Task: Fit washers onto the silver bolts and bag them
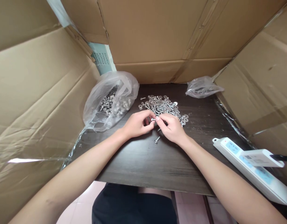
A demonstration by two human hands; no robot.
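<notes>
We see both hands meeting at frame centre over the dark tabletop [157, 161]. Left hand [136, 124] and right hand [172, 127] pinch one small bolt [153, 119] between them, fingers [150, 119] of both closed on it, thumb and forefinger tips nearly touching. The bolt's long axis runs about 3-to-9 o'clock, level with the tabletop; which hand has the head end is too small to tell. Neither hand is nearer, it sits between the fingertips.

Loose pile of washers and bolts [163, 107] lies at 12 o'clock from the fingers, just beyond. A second loose bolt [157, 140] lies at 6 o'clock, near the right palm, tilted. Open plastic bag of bolts [110, 99] at 10 o'clock, smaller bag [202, 87] at 1 o'clock. White power strip [252, 168] at 4 o'clock, well apart. Cardboard walls [40, 93] surround the work.
</notes>
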